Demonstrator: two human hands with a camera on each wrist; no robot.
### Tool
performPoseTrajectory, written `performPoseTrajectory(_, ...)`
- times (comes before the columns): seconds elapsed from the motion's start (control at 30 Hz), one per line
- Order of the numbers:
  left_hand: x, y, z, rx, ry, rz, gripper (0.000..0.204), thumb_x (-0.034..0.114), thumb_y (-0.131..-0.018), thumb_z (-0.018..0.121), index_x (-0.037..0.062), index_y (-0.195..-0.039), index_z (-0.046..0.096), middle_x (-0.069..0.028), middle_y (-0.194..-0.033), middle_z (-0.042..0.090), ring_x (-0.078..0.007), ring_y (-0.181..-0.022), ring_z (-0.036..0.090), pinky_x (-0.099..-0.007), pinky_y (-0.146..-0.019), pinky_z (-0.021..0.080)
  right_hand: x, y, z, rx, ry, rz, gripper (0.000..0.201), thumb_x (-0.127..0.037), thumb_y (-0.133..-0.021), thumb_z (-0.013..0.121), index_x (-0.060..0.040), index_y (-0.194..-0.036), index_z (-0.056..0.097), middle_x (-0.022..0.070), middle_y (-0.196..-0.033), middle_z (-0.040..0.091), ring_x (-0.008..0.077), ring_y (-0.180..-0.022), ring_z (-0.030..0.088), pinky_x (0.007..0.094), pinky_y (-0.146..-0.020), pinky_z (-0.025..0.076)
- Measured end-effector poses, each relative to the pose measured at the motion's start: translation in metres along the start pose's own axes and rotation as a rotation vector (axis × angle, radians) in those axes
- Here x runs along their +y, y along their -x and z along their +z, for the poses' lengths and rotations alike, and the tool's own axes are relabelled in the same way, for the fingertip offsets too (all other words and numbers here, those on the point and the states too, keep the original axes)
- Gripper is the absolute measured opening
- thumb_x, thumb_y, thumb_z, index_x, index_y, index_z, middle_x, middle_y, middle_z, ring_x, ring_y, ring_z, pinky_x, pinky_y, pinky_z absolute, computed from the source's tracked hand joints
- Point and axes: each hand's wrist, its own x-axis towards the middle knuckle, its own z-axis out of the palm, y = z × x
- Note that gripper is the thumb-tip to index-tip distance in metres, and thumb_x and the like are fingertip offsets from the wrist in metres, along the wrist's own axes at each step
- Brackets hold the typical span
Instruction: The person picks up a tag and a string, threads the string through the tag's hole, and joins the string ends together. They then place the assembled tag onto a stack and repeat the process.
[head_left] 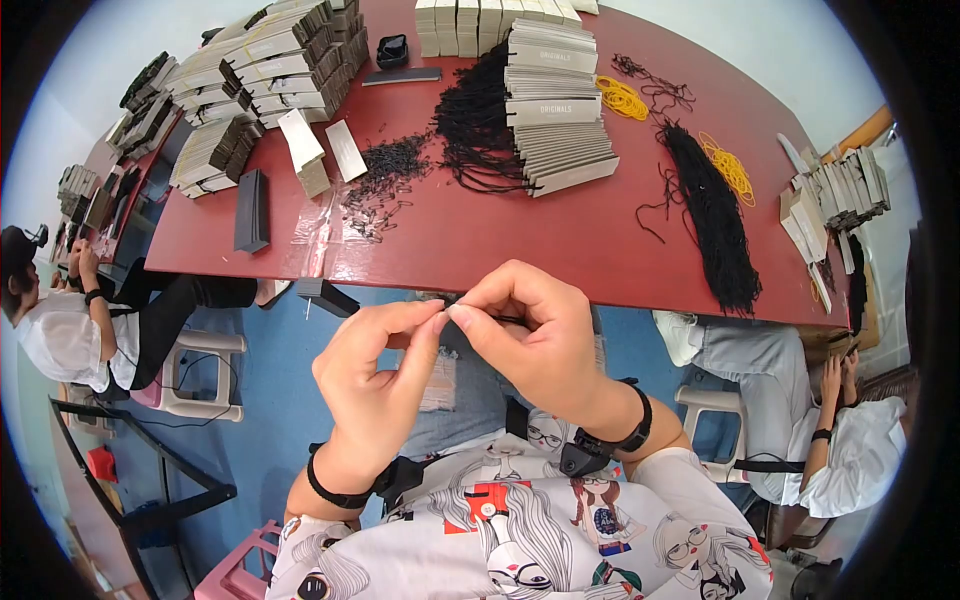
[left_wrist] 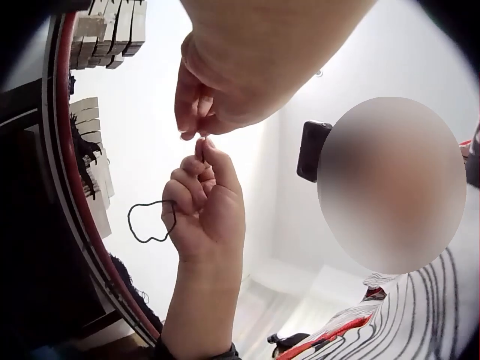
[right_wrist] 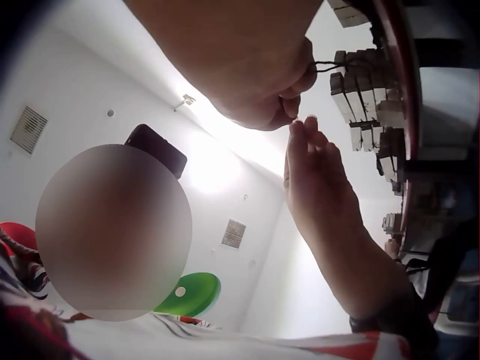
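Observation:
Both hands meet fingertip to fingertip just off the table's front edge. The left hand (head_left: 375,370) has thumb and index finger pinched together at a small dark thing too small to make out. Thumb and index finger of the right hand (head_left: 540,340) pinch at the same spot, its other fingers curled. A thin black cord loop (left_wrist: 130,218) hangs out beside the right hand (left_wrist: 206,210) in the left wrist view. The right wrist view shows part of the cord (right_wrist: 324,65) by the right hand (right_wrist: 262,75), with the left hand (right_wrist: 322,176) below it.
The red table (head_left: 400,240) holds stacked grey tags (head_left: 560,110), black cords (head_left: 712,220), yellow bands (head_left: 622,98), a pile of small black pieces (head_left: 385,175) and a dark block (head_left: 252,210). People sit at left (head_left: 60,335) and right (head_left: 850,450), near stools (head_left: 200,375).

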Motion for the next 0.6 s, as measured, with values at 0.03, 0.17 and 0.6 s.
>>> performPoseTrajectory(0.03, 0.0, 0.0, -0.001, -0.015, -0.032, 0.037, 0.011, -0.002, -0.074, 0.069, 0.0006, -0.085, 0.065, -0.0072, -0.08, 0.066, -0.0111, -0.066, 0.061, -0.0219, -0.059, 0.049, 0.001, 0.0, 0.0, 0.007, 0.024, -0.019, 0.008, -0.002, -0.083, 0.062, 0.0017, -0.088, 0.058, 0.0015, -0.08, 0.06, 0.0026, -0.071, 0.053, 0.0163, -0.06, 0.042)
performPoseTrajectory(0.17, 0.001, -0.001, -0.007, -0.109, -0.116, 0.152, 0.014, -0.002, -0.074, 0.068, 0.0004, -0.087, 0.064, -0.0075, -0.08, 0.066, -0.0107, -0.069, 0.061, -0.022, -0.06, 0.049, 0.001, 0.0, -0.003, -0.001, 0.07, -0.068, 0.009, -0.002, -0.083, 0.062, 0.0024, -0.09, 0.058, 0.0038, -0.082, 0.061, 0.0049, -0.075, 0.057, 0.0175, -0.064, 0.045)
performPoseTrajectory(0.6, -0.013, -0.004, -0.001, -0.235, 0.624, -0.246, 0.012, 0.007, -0.085, 0.061, 0.0004, -0.094, 0.058, -0.006, -0.082, 0.061, -0.0087, -0.068, 0.058, -0.0192, -0.053, 0.047, 0.008, -0.001, -0.009, -0.141, -0.039, -0.013, 0.01, -0.001, -0.084, 0.059, 0.002, -0.094, 0.057, 0.0022, -0.085, 0.06, 0.0043, -0.076, 0.056, 0.0176, -0.066, 0.043)
